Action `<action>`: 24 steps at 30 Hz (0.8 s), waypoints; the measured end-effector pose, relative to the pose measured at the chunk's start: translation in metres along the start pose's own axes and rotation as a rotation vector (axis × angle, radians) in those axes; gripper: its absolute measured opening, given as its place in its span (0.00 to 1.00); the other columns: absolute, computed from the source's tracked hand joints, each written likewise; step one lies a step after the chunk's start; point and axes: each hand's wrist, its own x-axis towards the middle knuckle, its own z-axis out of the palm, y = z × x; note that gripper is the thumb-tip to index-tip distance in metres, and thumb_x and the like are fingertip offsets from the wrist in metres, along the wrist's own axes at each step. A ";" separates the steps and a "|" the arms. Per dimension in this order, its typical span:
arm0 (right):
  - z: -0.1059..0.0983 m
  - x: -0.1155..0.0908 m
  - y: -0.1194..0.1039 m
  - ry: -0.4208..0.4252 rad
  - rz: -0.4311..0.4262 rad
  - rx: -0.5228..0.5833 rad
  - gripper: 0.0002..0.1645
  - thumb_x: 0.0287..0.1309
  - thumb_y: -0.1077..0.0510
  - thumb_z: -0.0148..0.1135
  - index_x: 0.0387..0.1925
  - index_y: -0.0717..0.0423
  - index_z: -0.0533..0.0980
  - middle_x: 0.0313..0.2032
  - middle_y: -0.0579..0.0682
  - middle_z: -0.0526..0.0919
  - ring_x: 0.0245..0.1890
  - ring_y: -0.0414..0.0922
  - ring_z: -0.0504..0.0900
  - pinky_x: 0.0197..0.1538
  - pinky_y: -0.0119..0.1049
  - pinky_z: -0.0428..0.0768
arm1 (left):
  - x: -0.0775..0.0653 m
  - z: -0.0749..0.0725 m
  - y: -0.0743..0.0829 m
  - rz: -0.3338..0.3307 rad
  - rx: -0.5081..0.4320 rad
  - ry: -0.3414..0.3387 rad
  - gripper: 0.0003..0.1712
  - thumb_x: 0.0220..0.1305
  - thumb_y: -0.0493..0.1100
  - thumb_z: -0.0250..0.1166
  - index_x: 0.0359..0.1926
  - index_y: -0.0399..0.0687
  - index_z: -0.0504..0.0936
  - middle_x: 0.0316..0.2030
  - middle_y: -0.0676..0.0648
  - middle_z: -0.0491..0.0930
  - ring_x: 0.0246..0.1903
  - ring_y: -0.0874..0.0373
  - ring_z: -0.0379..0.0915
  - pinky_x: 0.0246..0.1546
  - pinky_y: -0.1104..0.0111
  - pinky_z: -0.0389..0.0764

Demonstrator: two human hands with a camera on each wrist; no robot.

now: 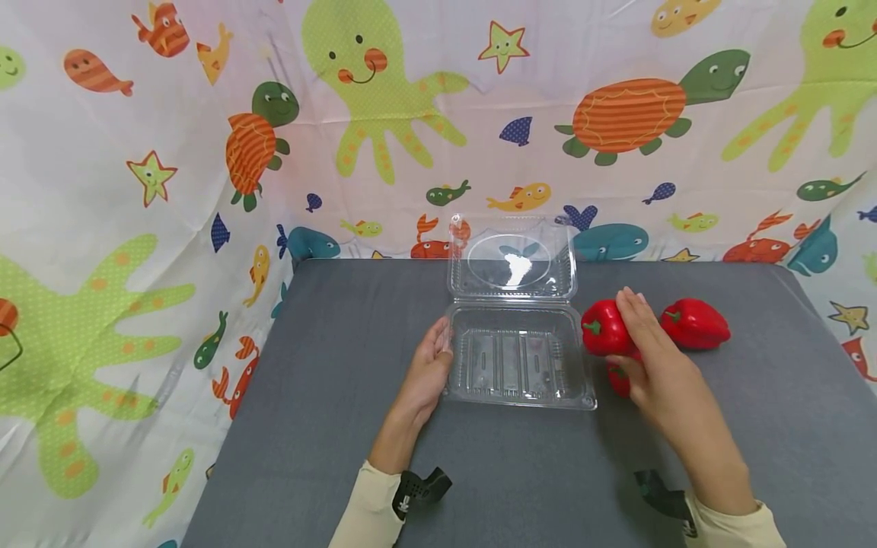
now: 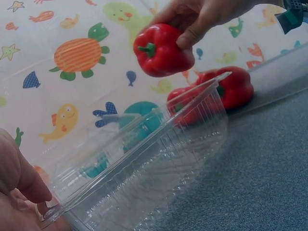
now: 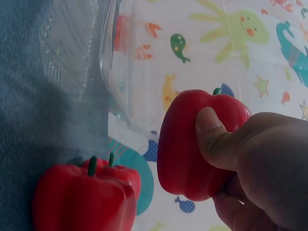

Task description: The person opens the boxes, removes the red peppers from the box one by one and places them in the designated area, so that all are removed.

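Observation:
My right hand (image 1: 663,377) grips a red bell pepper (image 1: 603,327), thumb on one side and fingers on the other. In the left wrist view this pepper (image 2: 161,53) hangs above the tabletop, beside the container's right rim, its green stem toward the container. A clear plastic clamshell container (image 1: 510,365) lies with its lid (image 1: 507,266) raised at the back; nothing lies inside. At its left edge, my left hand (image 1: 426,369) pinches the rim between thumb and fingers. Two more red bell peppers rest on the table: one (image 1: 695,323) right of my hand, another (image 1: 619,379) partly hidden under it.
A grey cloth covers the table (image 1: 329,426). Behind it and along the left hangs a white curtain (image 1: 411,198) printed with sea animals, close to the table's back edge and the raised lid. A dark strap (image 1: 421,487) sits on the left wrist.

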 end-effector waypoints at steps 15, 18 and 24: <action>-0.010 -0.005 0.025 -0.012 0.074 0.004 0.74 0.46 0.73 0.81 0.86 0.42 0.49 0.83 0.54 0.54 0.82 0.59 0.52 0.52 0.78 0.75 | 0.001 -0.001 -0.002 -0.007 -0.001 -0.004 0.38 0.76 0.26 0.40 0.83 0.33 0.44 0.84 0.35 0.44 0.83 0.47 0.40 0.83 0.58 0.44; -0.011 -0.007 0.030 -0.009 0.083 0.001 0.73 0.47 0.73 0.80 0.86 0.43 0.48 0.84 0.54 0.53 0.82 0.60 0.52 0.50 0.78 0.75 | 0.001 -0.001 -0.002 -0.006 -0.002 -0.003 0.38 0.76 0.26 0.40 0.83 0.33 0.44 0.84 0.35 0.44 0.83 0.47 0.40 0.83 0.58 0.44; -0.017 -0.011 0.041 -0.025 0.127 -0.004 0.73 0.49 0.74 0.78 0.86 0.41 0.45 0.84 0.54 0.51 0.83 0.60 0.48 0.48 0.80 0.74 | 0.001 -0.001 -0.001 -0.005 0.002 -0.001 0.38 0.76 0.26 0.40 0.83 0.33 0.45 0.83 0.35 0.45 0.83 0.47 0.41 0.83 0.58 0.45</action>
